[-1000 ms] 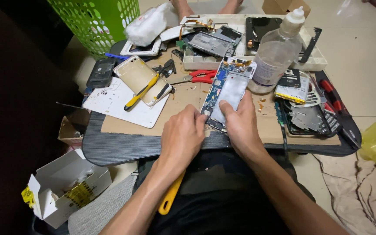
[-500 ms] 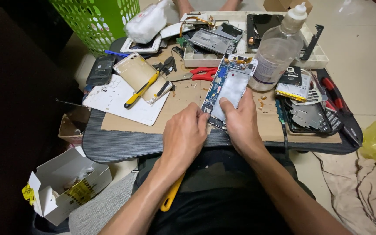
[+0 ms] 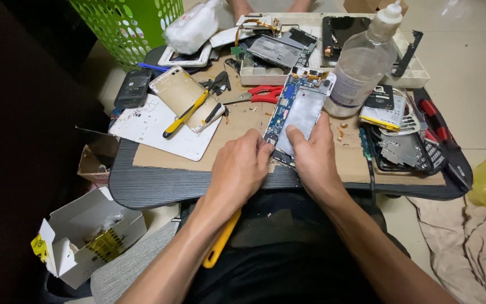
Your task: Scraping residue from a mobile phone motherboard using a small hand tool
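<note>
Unmoved opened phone between hands.

**Count of things on and around the surface**

Two hands are seen: one left hand and one right hand. One opened phone is counted at the middle of the surface. One clear plastic bottle, one pair of red-handled cutters, one yellow-handled tool, one white parts tray and one gold back cover are counted. Off the surface, one green basket and one white cardboard box are counted.
</note>
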